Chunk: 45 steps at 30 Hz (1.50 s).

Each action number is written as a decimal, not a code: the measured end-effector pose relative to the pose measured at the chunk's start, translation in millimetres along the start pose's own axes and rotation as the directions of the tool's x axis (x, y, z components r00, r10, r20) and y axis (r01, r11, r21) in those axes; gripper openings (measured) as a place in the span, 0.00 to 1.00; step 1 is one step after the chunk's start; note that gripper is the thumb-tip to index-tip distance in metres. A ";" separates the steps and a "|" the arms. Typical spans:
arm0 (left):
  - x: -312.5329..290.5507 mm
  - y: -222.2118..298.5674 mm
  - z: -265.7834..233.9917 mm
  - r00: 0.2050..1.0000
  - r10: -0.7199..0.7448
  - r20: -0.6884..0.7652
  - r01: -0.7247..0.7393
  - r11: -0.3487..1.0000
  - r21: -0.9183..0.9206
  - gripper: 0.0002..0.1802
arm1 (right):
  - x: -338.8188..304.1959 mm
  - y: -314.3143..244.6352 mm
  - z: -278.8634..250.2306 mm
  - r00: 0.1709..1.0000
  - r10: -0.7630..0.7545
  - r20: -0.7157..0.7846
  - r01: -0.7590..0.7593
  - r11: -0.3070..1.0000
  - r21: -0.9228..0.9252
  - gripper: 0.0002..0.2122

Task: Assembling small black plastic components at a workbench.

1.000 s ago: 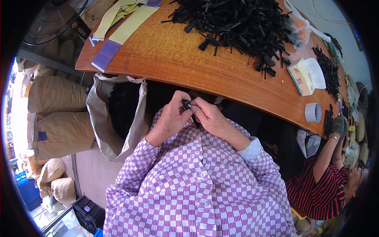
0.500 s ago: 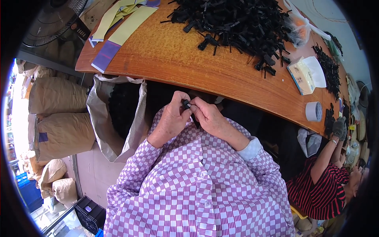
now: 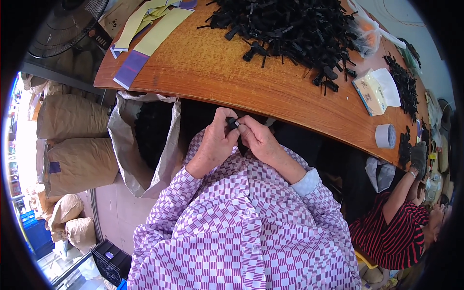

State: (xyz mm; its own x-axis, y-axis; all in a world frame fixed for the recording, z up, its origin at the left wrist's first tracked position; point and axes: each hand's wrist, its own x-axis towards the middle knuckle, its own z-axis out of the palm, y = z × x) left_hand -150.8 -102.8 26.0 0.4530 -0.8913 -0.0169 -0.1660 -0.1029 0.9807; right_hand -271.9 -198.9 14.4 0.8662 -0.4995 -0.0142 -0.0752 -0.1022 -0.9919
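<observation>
My left hand (image 3: 215, 141) is closed on a small black plastic piece (image 3: 232, 123) just off the table's near edge, above my lap. My right hand (image 3: 259, 140) meets it there, its thumb and fingertips pinched at the same piece. The fingers cover much of the piece, so its full shape is hidden. A big pile of similar black pieces (image 3: 290, 29), with thin strips sticking out, lies on the wooden table (image 3: 193, 63) beyond my hands. To the left, an open woven sack (image 3: 126, 159) stands below the table edge with dark contents inside.
Yellow and purple paper strips (image 3: 159, 34) lie at the table's left. On the right are a tissue box (image 3: 369, 94), a tape roll (image 3: 385, 136) and a plastic bag (image 3: 365, 36). A co-worker in a striped top (image 3: 391, 232) sits at right. Brown paper sacks (image 3: 79, 164) stand at left.
My hands have stayed together and shifted slightly; more of the black piece now shows between the fingers. At the right, the co-worker's gloved hand has moved a little.
</observation>
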 end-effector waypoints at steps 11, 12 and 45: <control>-3.7 9.6 -2.2 0.998 0.054 -0.010 -0.048 0.947 0.317 0.17 | 1.0 -5.6 3.7 0.997 -0.082 -0.014 0.079 0.984 -0.160 0.06; -3.9 8.4 -0.7 0.999 0.053 -0.007 -0.048 0.948 0.316 0.17 | 0.7 -6.3 4.1 0.996 -0.081 -0.022 0.076 0.982 -0.173 0.06; 3.1 13.8 -10.9 0.936 -0.256 0.243 0.349 0.577 -0.739 0.21 | -4.7 -1.5 -19.5 0.993 0.119 0.001 -0.095 0.784 0.614 0.05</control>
State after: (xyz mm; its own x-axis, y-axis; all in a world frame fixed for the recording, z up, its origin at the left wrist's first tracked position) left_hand -142.1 -102.1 41.6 0.2537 -0.9148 -0.3142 0.7095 -0.0448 0.7033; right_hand -285.5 -213.2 18.5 0.8515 -0.5074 -0.1324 0.1623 0.4951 -0.8535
